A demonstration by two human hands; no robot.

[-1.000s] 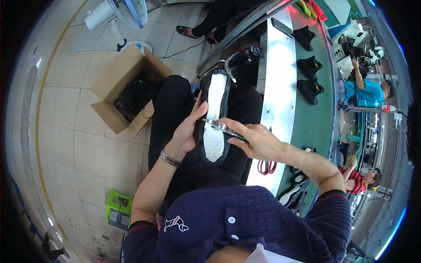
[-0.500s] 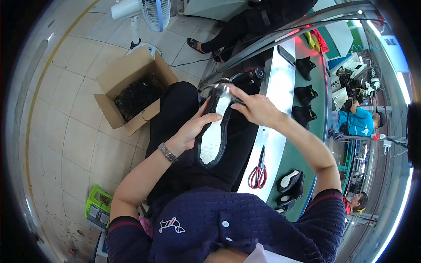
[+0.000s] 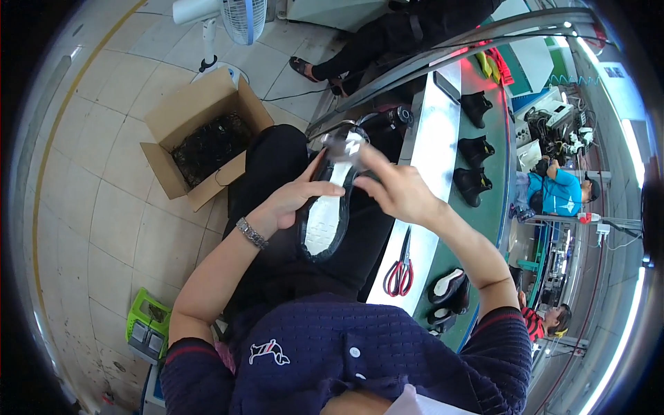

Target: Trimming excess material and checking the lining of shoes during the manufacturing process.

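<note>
A dark shoe [image 3: 322, 225] lies sole side up over my lap, its white bottom board facing me and its toe end pointing away. My left hand [image 3: 297, 200] is closed round its left side, the thumb pressed across the white board. My right hand [image 3: 398, 190] is closed on a shiny hammer-like metal tool [image 3: 340, 148] over the far end of the shoe. Motion blurs the tool's head, and the fingers hide most of its handle.
Red-handled scissors [image 3: 399, 275] lie on the metal ledge [image 3: 415, 243] at my right. Dark shoes [image 3: 474, 151] stand on the green bench beyond. An open carton [image 3: 159, 166] with dark contents, a green basket [image 3: 147, 318] and a fan [image 3: 242, 19] are on the left. Other people [image 3: 560, 188] sit nearby.
My right hand and the metal tool have shifted slightly down and to the left over the shoe. My left hand keeps its hold. The whole view has shifted a little.
</note>
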